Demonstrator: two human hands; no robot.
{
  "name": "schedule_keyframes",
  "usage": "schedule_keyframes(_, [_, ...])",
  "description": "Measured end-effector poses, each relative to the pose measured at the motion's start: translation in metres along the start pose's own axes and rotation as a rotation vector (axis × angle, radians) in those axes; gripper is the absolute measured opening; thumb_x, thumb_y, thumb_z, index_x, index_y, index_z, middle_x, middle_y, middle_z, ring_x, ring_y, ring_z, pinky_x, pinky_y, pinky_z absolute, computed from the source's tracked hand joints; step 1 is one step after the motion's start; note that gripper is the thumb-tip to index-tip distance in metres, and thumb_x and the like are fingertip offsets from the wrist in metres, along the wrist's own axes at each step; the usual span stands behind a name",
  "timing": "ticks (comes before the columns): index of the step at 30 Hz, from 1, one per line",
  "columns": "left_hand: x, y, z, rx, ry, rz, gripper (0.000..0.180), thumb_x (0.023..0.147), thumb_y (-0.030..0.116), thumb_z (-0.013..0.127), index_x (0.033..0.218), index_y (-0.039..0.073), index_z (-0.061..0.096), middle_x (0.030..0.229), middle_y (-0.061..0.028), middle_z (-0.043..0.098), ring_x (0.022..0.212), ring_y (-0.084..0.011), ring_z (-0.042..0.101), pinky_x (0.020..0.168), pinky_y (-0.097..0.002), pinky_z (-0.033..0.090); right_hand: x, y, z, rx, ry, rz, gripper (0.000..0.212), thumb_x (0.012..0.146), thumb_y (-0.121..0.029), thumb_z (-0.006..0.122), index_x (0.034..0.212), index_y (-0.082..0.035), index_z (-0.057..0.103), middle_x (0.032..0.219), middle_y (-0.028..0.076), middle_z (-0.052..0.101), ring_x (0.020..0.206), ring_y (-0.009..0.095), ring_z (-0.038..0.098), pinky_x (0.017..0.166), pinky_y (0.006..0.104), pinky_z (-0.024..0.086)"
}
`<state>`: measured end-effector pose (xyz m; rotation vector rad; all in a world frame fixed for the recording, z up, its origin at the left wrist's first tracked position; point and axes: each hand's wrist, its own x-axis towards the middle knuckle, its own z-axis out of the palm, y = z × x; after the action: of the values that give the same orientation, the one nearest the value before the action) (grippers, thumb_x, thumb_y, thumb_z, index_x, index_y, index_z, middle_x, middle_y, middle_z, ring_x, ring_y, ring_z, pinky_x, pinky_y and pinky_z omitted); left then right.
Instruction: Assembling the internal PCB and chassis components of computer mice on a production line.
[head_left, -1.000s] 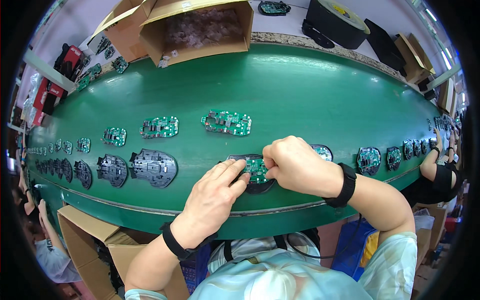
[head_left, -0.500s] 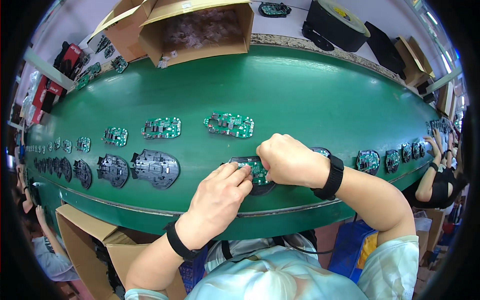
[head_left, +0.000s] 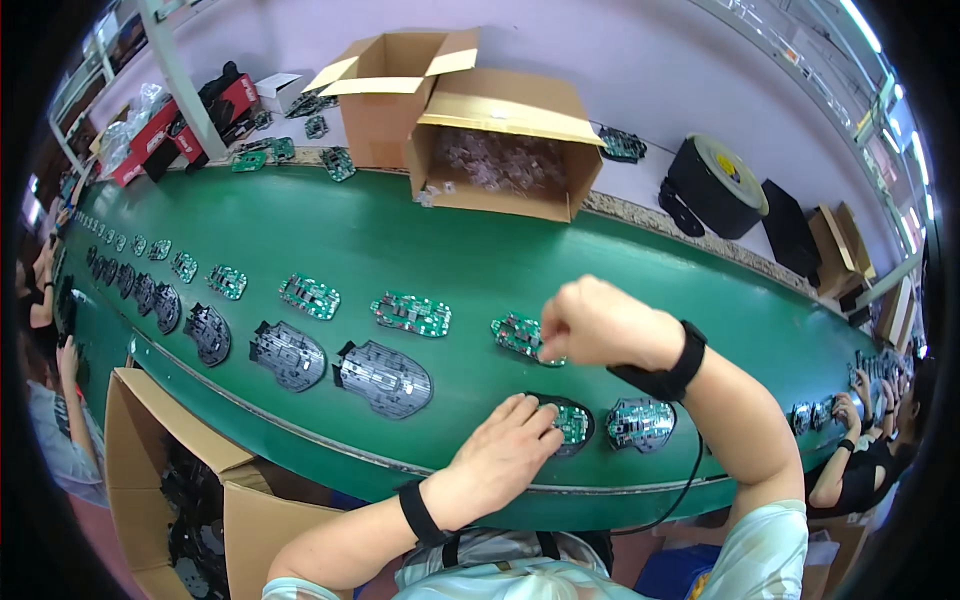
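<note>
The fingers of my left hand (head_left: 508,448) lie over the left part of a green circuit board (head_left: 572,424) seated in a black plastic shell. That hand looks flat rather than wrapped round the shell. Raised above the belt is my right hand (head_left: 603,325), closed in a fist with its fingers curled under; whatever it may hold is hidden. Partly behind this fist lies a loose green circuit board (head_left: 514,334). To the right of the shell under my left hand sits another black shell with a board in it (head_left: 640,424).
Loose boards (head_left: 412,313) and black shells (head_left: 384,378) run in two rows leftward along the green belt (head_left: 330,215). An open carton of clear small parts (head_left: 500,165) stands at the back, near a black reel (head_left: 712,185). Another carton (head_left: 150,430) is below left. Co-workers' hands (head_left: 848,412) are at far right.
My right hand has lifted off the board in the shell and moved up and away. My left hand stays on that assembly. The view has tilted, and the rows sit differently in it.
</note>
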<state>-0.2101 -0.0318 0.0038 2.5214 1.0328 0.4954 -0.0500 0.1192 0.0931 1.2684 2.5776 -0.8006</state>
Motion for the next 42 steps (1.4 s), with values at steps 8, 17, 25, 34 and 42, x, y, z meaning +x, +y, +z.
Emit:
schedule_keyframes(8, [-0.012,0.003,-0.018,-0.148,0.053,-0.025,0.053,0.086,0.015,0.078,0.133,0.003,0.059,0.144,-0.0179,0.054,0.144,-0.0393,0.042,0.121,-0.0585,0.032,0.158,0.02,-0.011,0.015,0.597,-0.08,0.021,0.085,-0.008,0.071,0.103,0.0,0.079,0.098,0.027,0.075,0.097,0.042,0.073,0.092,0.0464,0.057])
schedule_keyframes(17, [-0.082,-0.075,-0.079,-0.039,0.414,-0.581,0.066,0.077,0.004,0.082,0.139,0.002,0.06,0.15,-0.0226,0.052,0.14,-0.0455,0.046,0.118,-0.0514,0.039,0.252,0.014,-0.016,-0.106,0.496,-0.018,0.019,0.084,-0.009,0.073,0.101,-0.007,0.08,0.107,0.021,0.075,0.102,0.04,0.072,0.092,0.0462,0.058])
schedule_keyframes(25, [-0.073,-0.113,-0.011,-0.057,0.254,-0.641,0.065,0.072,-0.002,0.083,0.134,0.001,0.063,0.152,-0.0225,0.05,0.136,-0.0441,0.049,0.114,-0.0488,0.043,0.19,0.058,0.009,0.14,0.469,-0.09,0.023,0.083,-0.014,0.08,0.101,0.0,0.08,0.087,0.013,0.079,0.079,0.021,0.074,0.078,0.0345,0.06])
schedule_keyframes(34, [-0.067,-0.108,0.021,-0.043,0.247,-0.574,0.062,0.069,-0.008,0.081,0.128,0.002,0.067,0.144,-0.0206,0.055,0.125,-0.0412,0.055,0.104,-0.0478,0.049,0.059,0.038,0.058,0.416,0.462,0.01,0.024,0.083,-0.002,0.071,0.106,0.004,0.077,0.083,0.018,0.075,0.077,0.024,0.074,0.076,0.0353,0.059])
schedule_keyframes(42, [-0.066,-0.093,0.008,-0.1,0.275,-0.54,0.058,0.071,-0.005,0.081,0.127,0.002,0.067,0.14,-0.0187,0.059,0.124,-0.0397,0.056,0.103,-0.0459,0.05,0.009,0.009,0.102,0.376,0.441,-0.142,0.012,0.082,0.003,0.078,0.093,0.001,0.075,0.117,0.017,0.072,0.091,0.027,0.075,0.078,0.0344,0.06])
